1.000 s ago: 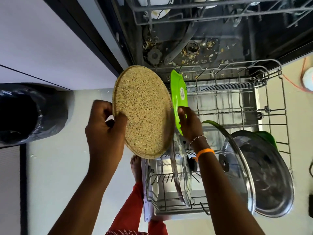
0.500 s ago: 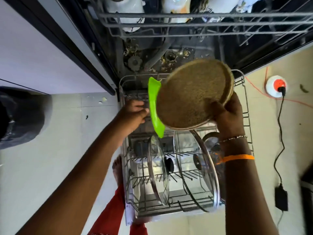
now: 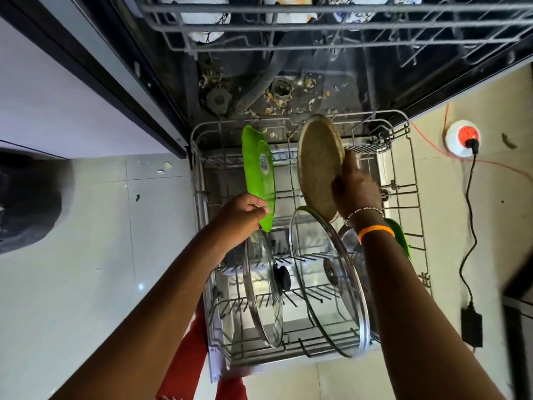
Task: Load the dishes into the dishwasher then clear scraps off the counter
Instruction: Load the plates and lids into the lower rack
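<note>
Dishwasher [image 3: 317,67]: door open, tub floor strewn with food scraps. The upper rack [image 3: 331,21] is partly out and carries crockery, details unclear.

Lower rack [image 3: 415,180]: pulled fully out over the tiled floor; taken as landmark for all positions below.

Large glass lid [image 3: 331,284]: stands on edge in the near half of the lower rack, right of centre. A smaller glass lid [image 3: 264,290] stands on edge to its left. Both look fragile and slick.

Speckled brown plate [image 3: 318,166]: at the far half of the rack, right of centre, held nearly on edge, face turned left, long axis running near to far. It appears stiff and light; its rim is the natural hold. Whether it sits between tines cannot be told.

Green plate [image 3: 259,174]: far half, left of centre, on edge, long axis also near to far. It looks like thin, light plastic, possibly slippery if wet.

Right hand [image 3: 356,189]: fingers wrapped round the near right rim of the brown plate.

Left hand [image 3: 242,212]: fingers pinching the near bottom edge of the green plate.

Judgement: both plates are being seated; the counter is out of view.
</note>
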